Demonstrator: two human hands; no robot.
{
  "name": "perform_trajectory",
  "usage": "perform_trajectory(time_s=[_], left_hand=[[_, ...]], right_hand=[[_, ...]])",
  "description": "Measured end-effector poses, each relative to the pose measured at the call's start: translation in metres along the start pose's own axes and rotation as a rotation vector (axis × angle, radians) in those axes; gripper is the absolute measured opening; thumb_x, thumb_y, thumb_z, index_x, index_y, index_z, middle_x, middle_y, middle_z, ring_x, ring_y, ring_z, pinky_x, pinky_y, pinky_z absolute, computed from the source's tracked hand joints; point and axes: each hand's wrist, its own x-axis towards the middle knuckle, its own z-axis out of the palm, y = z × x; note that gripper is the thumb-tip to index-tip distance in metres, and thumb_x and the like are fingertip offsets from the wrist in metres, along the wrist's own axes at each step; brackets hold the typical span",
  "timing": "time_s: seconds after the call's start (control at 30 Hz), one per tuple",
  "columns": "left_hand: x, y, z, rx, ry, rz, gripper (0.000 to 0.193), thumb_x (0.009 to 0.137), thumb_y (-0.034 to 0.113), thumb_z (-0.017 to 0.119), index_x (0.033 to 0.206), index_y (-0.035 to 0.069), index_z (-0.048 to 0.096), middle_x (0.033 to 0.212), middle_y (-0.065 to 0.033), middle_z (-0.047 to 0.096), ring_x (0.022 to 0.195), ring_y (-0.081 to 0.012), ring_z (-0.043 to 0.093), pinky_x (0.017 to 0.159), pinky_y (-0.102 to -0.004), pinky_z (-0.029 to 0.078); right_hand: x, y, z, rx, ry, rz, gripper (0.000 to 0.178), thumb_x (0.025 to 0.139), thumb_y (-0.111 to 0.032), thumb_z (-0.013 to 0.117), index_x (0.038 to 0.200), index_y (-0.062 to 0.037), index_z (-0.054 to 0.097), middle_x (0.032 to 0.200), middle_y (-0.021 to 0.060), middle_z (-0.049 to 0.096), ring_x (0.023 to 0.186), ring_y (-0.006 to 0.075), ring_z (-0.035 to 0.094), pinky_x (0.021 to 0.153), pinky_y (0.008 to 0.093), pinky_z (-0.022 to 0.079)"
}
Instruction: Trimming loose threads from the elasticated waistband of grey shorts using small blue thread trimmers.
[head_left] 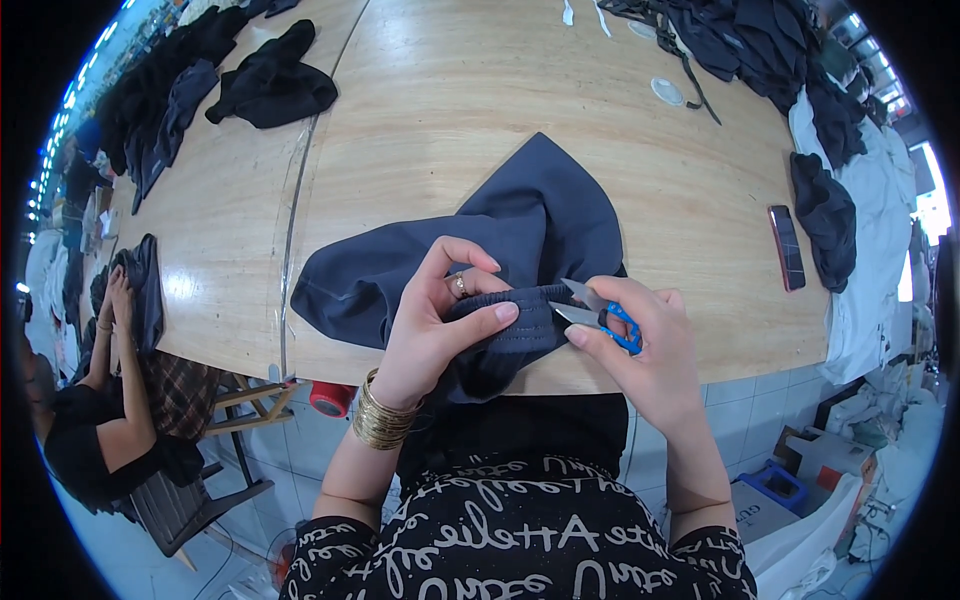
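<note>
Garment (360, 290), slate-grey, lies across near edge of wooden table (410, 120). Left hand (425, 325) pinches its elasticated band (525, 320), thumb uppermost; right hand (655, 345) grips blue-handled thread snips (622, 328), blades parted at band's right side. Cloth probably light, limp, band springy; best hold: stitched rows.

Head view only: left one of a head-worn fisheye pair, looking steeply down past the wearer's black shirt (510, 535) and out across the table (430, 120). Left hand (436, 315) and right hand (645, 345) close, near centre; wide coverage reaches a co-worker (115, 420) at left, edges bending.
</note>
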Motion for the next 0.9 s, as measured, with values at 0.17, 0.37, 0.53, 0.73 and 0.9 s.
perform_trajectory(time_s=[0.17, 0.37, 0.53, 0.73, 0.9], left_hand=[[0.001, -0.001, 0.0, 0.003, -0.001, 0.002, 0.033, 0.079, -0.003, 0.063, 0.104, 0.005, 0.043, 0.084, -0.0053, 0.061, 0.079, -0.0076, 0.058, 0.073, -0.0195, 0.046], [0.0, 0.001, 0.001, 0.048, 0.005, 0.022, 0.032, 0.079, -0.003, 0.063, 0.104, 0.005, 0.043, 0.082, -0.0038, 0.06, 0.077, -0.0066, 0.056, 0.072, -0.019, 0.046], [0.0, -0.005, 0.003, 0.123, 0.063, 0.159, 0.032, 0.08, -0.003, 0.062, 0.105, 0.004, 0.043, 0.084, -0.0032, 0.058, 0.081, -0.0058, 0.054, 0.072, -0.0185, 0.044], [0.0, 0.0, 0.003, -0.005, -0.01, 0.02, 0.035, 0.079, -0.003, 0.063, 0.106, 0.005, 0.043, 0.089, -0.0032, 0.057, 0.083, -0.006, 0.054, 0.074, -0.0191, 0.044], [-0.002, 0.0, -0.003, 0.009, -0.029, 0.01, 0.036, 0.078, -0.003, 0.064, 0.106, 0.006, 0.043, 0.089, -0.0032, 0.058, 0.084, -0.0061, 0.054, 0.075, -0.0194, 0.045]], right_hand=[[-0.002, -0.002, -0.002, 0.016, -0.024, 0.005, 0.03, 0.073, -0.024, 0.071, 0.096, -0.0089, 0.06, 0.071, -0.0011, 0.056, 0.06, 0.0104, 0.048, 0.069, 0.028, 0.028], [-0.006, -0.006, -0.003, -0.157, -0.045, -0.115, 0.032, 0.072, -0.026, 0.072, 0.097, -0.0097, 0.06, 0.074, -0.0011, 0.058, 0.061, 0.0109, 0.05, 0.068, 0.0291, 0.028], [-0.002, -0.009, 0.006, 0.261, -0.054, 0.17, 0.032, 0.073, -0.022, 0.073, 0.097, -0.0062, 0.057, 0.08, -0.0009, 0.059, 0.061, 0.008, 0.049, 0.055, 0.025, 0.034], [-0.001, -0.006, 0.027, 0.479, 0.007, 0.275, 0.018, 0.073, -0.006, 0.071, 0.088, -0.0024, 0.061, 0.057, -0.0078, 0.031, 0.053, 0.0015, 0.028, 0.05, 0.0177, 0.023], [-0.003, -0.002, 0.031, 0.467, 0.009, 0.2, 0.018, 0.078, -0.011, 0.069, 0.089, -0.0019, 0.059, 0.064, -0.0059, 0.045, 0.054, 0.0008, 0.033, 0.049, 0.0173, 0.028]])
